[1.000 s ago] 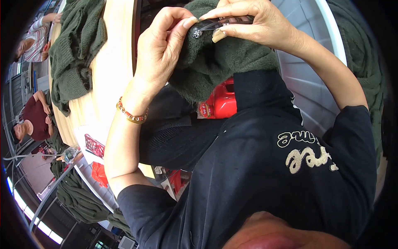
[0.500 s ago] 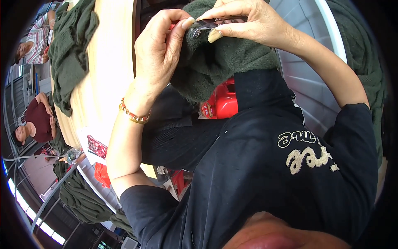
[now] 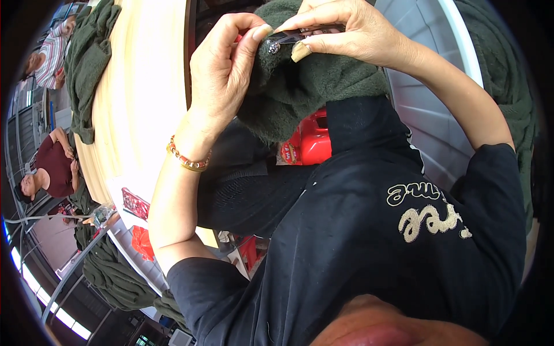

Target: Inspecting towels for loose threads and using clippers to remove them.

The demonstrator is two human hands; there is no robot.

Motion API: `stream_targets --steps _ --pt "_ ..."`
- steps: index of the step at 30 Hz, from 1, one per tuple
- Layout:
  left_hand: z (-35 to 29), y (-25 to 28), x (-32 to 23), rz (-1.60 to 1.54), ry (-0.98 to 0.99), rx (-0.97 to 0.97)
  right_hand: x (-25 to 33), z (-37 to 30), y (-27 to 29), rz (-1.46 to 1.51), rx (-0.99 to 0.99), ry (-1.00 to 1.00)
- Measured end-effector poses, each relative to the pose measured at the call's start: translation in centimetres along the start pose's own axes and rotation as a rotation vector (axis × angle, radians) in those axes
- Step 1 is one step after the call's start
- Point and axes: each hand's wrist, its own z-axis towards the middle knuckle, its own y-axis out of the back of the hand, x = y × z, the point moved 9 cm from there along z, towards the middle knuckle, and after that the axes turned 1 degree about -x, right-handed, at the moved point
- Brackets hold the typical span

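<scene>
A dark green knit garment lies bunched over my lap under both hands. A round sparkling button sits against the knit between my hands. My left hand is closed, its thumb and forefinger pinching beside the button; what the fingertips hold is too small to make out. My right hand pinches a small glossy piece, partly hidden behind the fingers. On the right thumb is a yellowish wrap. A beaded bracelet circles my left wrist.
A pale wooden table stands to the left, with another green garment on its far edge. A red container is below the knit. At right stands a grey-white bin beside more green knitwear. Two people are beyond the table.
The garment on the table has slid left, toward the person in stripes. My hands have barely shifted; the glossy piece and button have turned slightly.
</scene>
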Motion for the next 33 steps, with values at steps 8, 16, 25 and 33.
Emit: stream_targets --steps 8,16,25,33 --pt "0.0 1.5 1.9 0.034 0.046 0.006 -3.8 0.1 -0.3 0.022 -0.034 -0.501" --pt "0.3 1.2 1.8 -0.005 0.004 0.043 -1.9 1.4 -0.4 0.169 0.004 -0.043" --pt "0.8 1.3 1.8 -0.008 -0.005 0.019 -2.0 1.5 -0.1 0.012 -0.031 0.074" --pt "0.6 1.3 2.2 -0.005 0.022 0.064 -2.8 1.2 0.1 -0.110 -0.083 -0.439"
